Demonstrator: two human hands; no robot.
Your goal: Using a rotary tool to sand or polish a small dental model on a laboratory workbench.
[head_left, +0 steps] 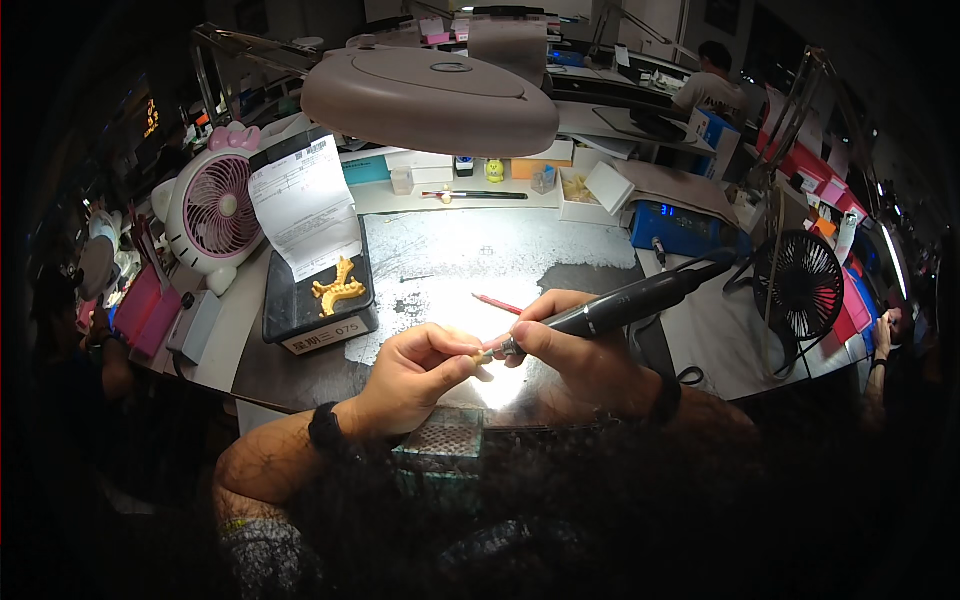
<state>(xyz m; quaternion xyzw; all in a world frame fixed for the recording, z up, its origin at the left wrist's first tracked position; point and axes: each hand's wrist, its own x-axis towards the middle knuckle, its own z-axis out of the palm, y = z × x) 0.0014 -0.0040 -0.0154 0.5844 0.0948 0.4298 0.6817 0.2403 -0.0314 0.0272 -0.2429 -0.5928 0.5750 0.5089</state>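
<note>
My right hand (590, 365) grips a black rotary handpiece (625, 303) like a pen, its metal tip pointing left. My left hand (415, 370) pinches a small pale-yellow piece (481, 357) between thumb and fingers, close against that tip. Fingers hide most of the piece, so its shape cannot be told. Both hands meet over the brightly lit bench (440, 290). Just beyond them lies a red pencil-like stick (497, 303). To the left, a black tray (283, 290) holds a yellow dental-arch model (340, 288) and a printed paper slip (305, 210).
A large lamp (430, 100) hangs over the bench. A pink-and-white fan (222, 205) stands left; a black fan (800, 285) and a blue control box (672, 236) stand right. Brushes (475, 196) and an open white box (590, 208) line the back. Other people (715, 85) sit beyond.
</note>
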